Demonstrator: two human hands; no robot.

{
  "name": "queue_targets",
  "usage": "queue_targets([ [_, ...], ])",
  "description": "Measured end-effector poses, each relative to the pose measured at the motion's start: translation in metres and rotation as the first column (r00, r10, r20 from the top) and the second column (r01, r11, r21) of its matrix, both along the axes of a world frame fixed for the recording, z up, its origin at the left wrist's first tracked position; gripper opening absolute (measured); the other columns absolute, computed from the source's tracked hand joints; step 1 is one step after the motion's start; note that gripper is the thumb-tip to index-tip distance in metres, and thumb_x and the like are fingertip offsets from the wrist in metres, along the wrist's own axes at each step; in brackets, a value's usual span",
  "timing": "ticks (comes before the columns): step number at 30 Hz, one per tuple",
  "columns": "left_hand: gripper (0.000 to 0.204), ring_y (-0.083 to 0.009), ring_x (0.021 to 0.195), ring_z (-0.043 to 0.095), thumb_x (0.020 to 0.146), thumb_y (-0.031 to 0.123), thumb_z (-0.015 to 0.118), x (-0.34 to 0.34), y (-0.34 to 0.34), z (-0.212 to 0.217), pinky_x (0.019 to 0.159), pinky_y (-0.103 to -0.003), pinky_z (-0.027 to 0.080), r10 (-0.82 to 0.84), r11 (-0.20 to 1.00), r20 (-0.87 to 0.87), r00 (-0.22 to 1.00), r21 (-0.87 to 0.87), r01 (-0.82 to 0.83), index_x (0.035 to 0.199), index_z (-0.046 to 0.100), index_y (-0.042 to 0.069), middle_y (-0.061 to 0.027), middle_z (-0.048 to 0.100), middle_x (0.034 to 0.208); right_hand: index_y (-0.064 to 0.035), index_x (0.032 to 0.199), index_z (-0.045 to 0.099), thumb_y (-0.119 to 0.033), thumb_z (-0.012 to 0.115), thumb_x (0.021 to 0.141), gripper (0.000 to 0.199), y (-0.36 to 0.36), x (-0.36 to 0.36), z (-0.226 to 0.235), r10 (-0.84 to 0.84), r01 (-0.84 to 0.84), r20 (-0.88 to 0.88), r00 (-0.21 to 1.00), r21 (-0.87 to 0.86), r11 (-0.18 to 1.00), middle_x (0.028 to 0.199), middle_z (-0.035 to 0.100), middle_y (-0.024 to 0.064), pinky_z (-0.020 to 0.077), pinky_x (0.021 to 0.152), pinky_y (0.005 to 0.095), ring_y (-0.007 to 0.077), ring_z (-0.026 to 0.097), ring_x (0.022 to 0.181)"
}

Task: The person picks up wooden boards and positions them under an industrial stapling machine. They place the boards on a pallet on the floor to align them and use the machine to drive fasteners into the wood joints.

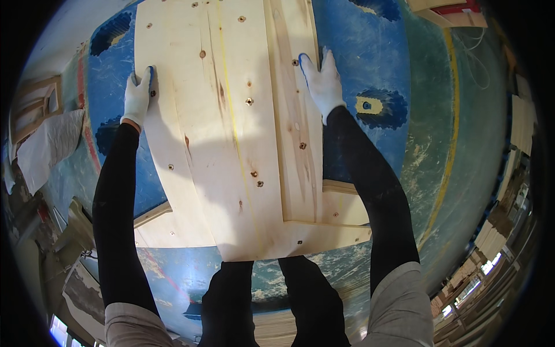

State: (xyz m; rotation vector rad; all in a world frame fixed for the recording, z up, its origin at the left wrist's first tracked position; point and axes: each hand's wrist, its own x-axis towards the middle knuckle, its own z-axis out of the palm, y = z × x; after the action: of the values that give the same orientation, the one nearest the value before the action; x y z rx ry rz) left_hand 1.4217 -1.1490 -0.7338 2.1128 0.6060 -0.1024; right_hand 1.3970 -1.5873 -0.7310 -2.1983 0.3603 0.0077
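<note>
A long pale plywood panel, dotted with metal inserts and knots, lies lengthwise in front of me. Its near end overhangs another pale board. At its right lies a narrower, darker-grained strip of plywood. My left hand, in a white glove with a blue-coated palm, is closed on the left edge of the panel, thumb on top. On the opposite side my right hand, gloved alike, grips the right edge of the plywood; its fingers are partly hidden beyond that edge.
Under the boards is a blue surface with dark ragged-edged hollows. A green floor with a yellow line runs along the right, where stacked boards stand. White sheeting and a wooden frame are at the left.
</note>
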Motion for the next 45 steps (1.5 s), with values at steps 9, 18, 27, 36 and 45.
queue_targets([
  [9,0.055,-0.0155,0.106,0.063,0.098,0.029,0.068,-0.008,-0.014,0.004,0.092,-0.027,0.05,0.022,0.987,0.086,0.996,-0.164,-0.008,0.137,0.054,-0.006,-0.0109,0.067,0.124,0.0043,0.134,0.056,-0.025,0.056,0.103,0.043,-0.003,0.009,-0.007,-0.003,0.028,-0.088,0.996,0.286,0.958,0.12,0.069,0.0155,0.0465,0.095,0.0302,0.0206,0.063,0.108],
  [18,0.068,-0.031,0.123,0.059,0.096,0.039,0.066,-0.008,-0.003,-0.008,0.104,-0.035,0.046,-0.07,0.988,0.097,0.993,0.142,0.056,0.142,0.047,-0.007,-0.0232,0.059,0.135,0.0025,0.131,0.056,-0.033,0.058,0.098,0.048,-0.006,0.021,-0.003,0.052,-0.049,-0.102,0.993,0.028,0.998,0.128,0.062,0.0276,0.0462,0.1,0.0447,0.0418,0.059,0.117],
  [27,0.088,-0.0455,0.137,0.042,0.088,0.037,0.074,-0.274,-0.102,0.052,0.112,-0.05,0.037,-0.38,0.841,-0.018,0.925,0.41,0.354,0.153,0.032,-0.004,-0.0293,0.039,0.152,0.0034,0.143,0.046,-0.017,0.07,0.093,0.058,0.048,-0.212,0.061,0.038,-0.036,-0.036,0.999,0.061,0.997,0.125,0.056,0.0219,0.0496,0.098,0.0416,0.0369,0.059,0.116],
  [36,0.067,-0.03,0.109,0.052,0.086,0.025,0.078,-0.276,-0.14,0.08,0.097,-0.043,0.045,0.157,0.986,-0.252,0.955,0.1,-0.136,0.14,0.05,-0.002,-0.0162,0.051,0.117,0.0018,0.132,0.055,-0.031,0.079,0.088,0.06,0.096,-0.235,0.067,-0.152,0.188,-0.415,0.897,0.045,0.981,0.109,0.064,0.0121,0.0502,0.087,0.0341,0.0224,0.063,0.098],
  [45,0.044,-0.0282,0.104,0.058,0.087,0.013,0.077,-0.286,-0.171,0.107,0.091,-0.035,0.049,0.209,0.958,-0.094,0.973,-0.181,-0.223,0.125,0.063,-0.001,-0.0146,0.052,0.115,-0.0009,0.105,0.058,-0.014,0.075,0.092,0.025,0.07,-0.227,0.105,-0.285,0.42,-0.351,0.892,0.412,0.809,0.09,0.064,0.0027,0.0474,0.069,0.0252,0.0085,0.057,0.079],
])
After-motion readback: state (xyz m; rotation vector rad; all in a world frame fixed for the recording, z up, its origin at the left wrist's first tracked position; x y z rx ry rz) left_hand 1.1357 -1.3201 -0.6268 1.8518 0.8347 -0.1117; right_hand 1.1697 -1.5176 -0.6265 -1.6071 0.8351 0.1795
